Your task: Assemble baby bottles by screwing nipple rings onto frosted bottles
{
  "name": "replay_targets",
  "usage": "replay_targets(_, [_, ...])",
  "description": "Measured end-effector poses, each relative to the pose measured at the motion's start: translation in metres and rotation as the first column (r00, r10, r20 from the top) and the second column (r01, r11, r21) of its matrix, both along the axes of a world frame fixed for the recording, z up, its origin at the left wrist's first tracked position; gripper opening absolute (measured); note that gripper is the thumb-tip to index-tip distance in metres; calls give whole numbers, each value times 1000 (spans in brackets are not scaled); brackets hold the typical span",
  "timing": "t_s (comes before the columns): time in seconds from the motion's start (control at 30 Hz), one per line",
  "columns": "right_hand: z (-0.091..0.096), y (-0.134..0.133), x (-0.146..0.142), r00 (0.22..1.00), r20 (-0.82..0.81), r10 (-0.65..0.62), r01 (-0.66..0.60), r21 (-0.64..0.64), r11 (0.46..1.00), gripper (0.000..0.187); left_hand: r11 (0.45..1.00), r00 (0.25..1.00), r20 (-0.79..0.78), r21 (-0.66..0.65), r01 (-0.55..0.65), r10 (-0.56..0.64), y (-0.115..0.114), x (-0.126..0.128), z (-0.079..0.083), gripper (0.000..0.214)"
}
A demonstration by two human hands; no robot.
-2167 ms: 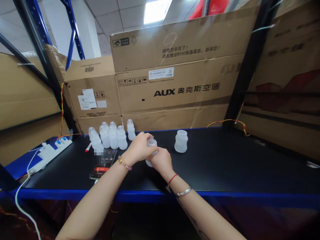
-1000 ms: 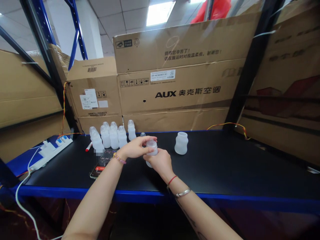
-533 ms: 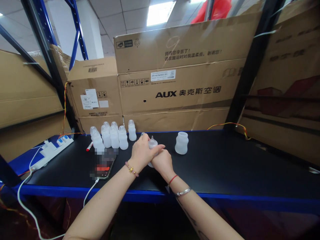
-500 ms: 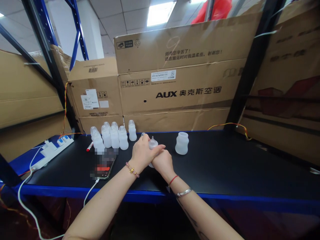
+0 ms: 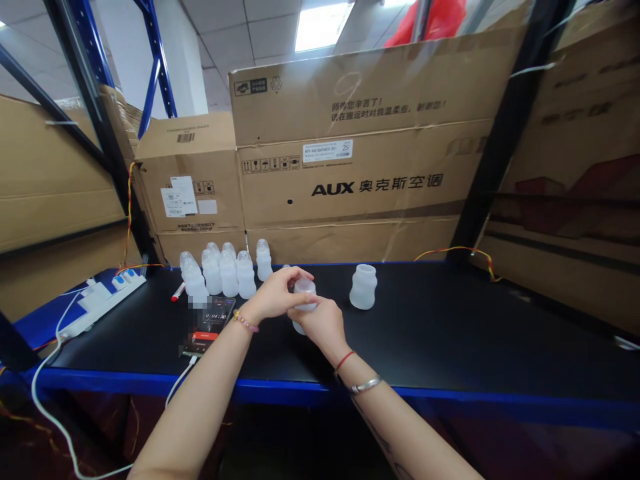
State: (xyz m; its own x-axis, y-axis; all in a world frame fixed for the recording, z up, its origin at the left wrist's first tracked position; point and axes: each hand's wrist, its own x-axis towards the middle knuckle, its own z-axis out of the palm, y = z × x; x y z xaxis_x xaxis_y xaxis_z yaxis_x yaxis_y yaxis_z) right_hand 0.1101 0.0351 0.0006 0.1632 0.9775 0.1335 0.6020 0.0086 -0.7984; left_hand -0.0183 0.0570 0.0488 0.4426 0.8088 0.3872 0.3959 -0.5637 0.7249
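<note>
A white baby bottle (image 5: 299, 328) stands upright at the middle of the black tabletop, mostly covered by my hands. My right hand (image 5: 320, 323) is wrapped round its body. A clear dome cap (image 5: 305, 287) sits over the bottle's top, and my left hand (image 5: 277, 293) has its thumb and fingers around it. To the right stands an uncapped white bottle body (image 5: 363, 287) with a wide mouth. Several capped baby bottles (image 5: 229, 272) are grouped at the left, and one more capped bottle (image 5: 263, 260) stands slightly apart behind them.
A phone (image 5: 213, 323) on a white cable lies left of my left forearm. Beside the bottles is a red-and-white marker (image 5: 178, 292). A power strip (image 5: 105, 303) lies at the far left. A cardboard sheet (image 5: 360, 160) walls off the back edge.
A clear cap now covers the bottle's bare nipple. My left hand has shifted left and opened around the cap, while my right hand stays on the bottle.
</note>
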Motion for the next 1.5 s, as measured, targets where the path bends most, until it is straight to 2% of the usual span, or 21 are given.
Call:
replay_targets(0.1, [4,0,0,998,60,21,-21,-4,1000,28,951,956,-134,205,-230,260,-8,10,-1,41])
replay_targets(0.2, [5,0,1,996,89,14,-13,-8,1000,27,914,918,-188,285,-289,349,-14,15,-2,40])
replay_targets(0.27, [5,0,1,998,65,7,-7,-1,1000,27,940,945,-156,237,-247,288,-14,13,-3,36])
replay_targets(0.37, [2,-1,1,1000,4,10,-10,6,1000,27,997,997,-26,31,-67,68,-9,6,-5,34])
replay_targets(0.43, [0,-1,1,1000,-13,-9,9,3,1000,24,987,994,79,-132,87,-77,-3,4,-7,37])
replay_targets(0.5, [-1,-1,0,999,-19,-29,29,5,1000,22,961,981,138,-221,166,-138,0,4,-11,40])
replay_targets(0.6, [0,0,1,1000,14,-11,11,16,1000,24,995,994,112,-95,-7,18,1,10,-17,56])
replay_targets(0.67, [1,0,1,998,63,8,-10,19,1000,25,982,979,105,54,-179,172,0,13,-21,76])
replay_targets(0.73, [1,0,2,997,74,14,-15,22,1000,25,969,967,142,105,-225,209,1,11,-24,83])
replay_targets(0.83, [-1,0,2,1000,11,3,-3,11,1000,26,999,961,277,-40,25,-13,6,4,-27,79])
replay_targets(0.9, [-2,0,1,1000,-22,-13,13,1,1000,23,956,921,353,-173,235,-162,9,0,-27,77])
replay_targets(0.97, [-2,-1,0,999,-33,-17,17,1,1000,22,937,918,357,-228,265,-173,8,1,-27,71])
replay_targets(1.07, [-1,0,1,999,31,7,-7,15,1000,22,996,959,275,-69,-48,65,2,9,-27,79])
replay_targets(1.13, [-1,2,1,996,84,27,-29,24,999,21,961,940,233,67,-269,247,-3,15,-26,89])
replay_targets(1.17, [-1,3,2,995,90,32,-34,25,999,22,943,931,219,96,-319,292,-4,15,-25,88])
replay_targets(1.23, [-3,3,2,998,50,32,-33,19,999,24,967,945,232,54,-248,229,-3,13,-24,81])
replay_targets(1.3, [-5,4,2,1000,-6,15,-15,11,1000,24,997,953,303,-74,7,16,2,6,-23,82])
replay_targets(1.37, [-7,4,1,999,-36,-1,1,9,1000,23,955,905,396,-175,238,-154,7,0,-23,85])
replay_targets(1.4, [-7,4,1,999,-39,-8,8,11,1000,22,940,888,426,-195,280,-176,9,-1,-23,84])
replay_targets(1.43, [-7,4,0,999,-39,-10,10,13,1000,22,949,889,435,-194,248,-144,9,0,-23,82])
replay_targets(1.5, [-6,4,0,1000,-24,2,-2,9,1000,24,992,920,390,-127,9,41,5,5,-24,83])
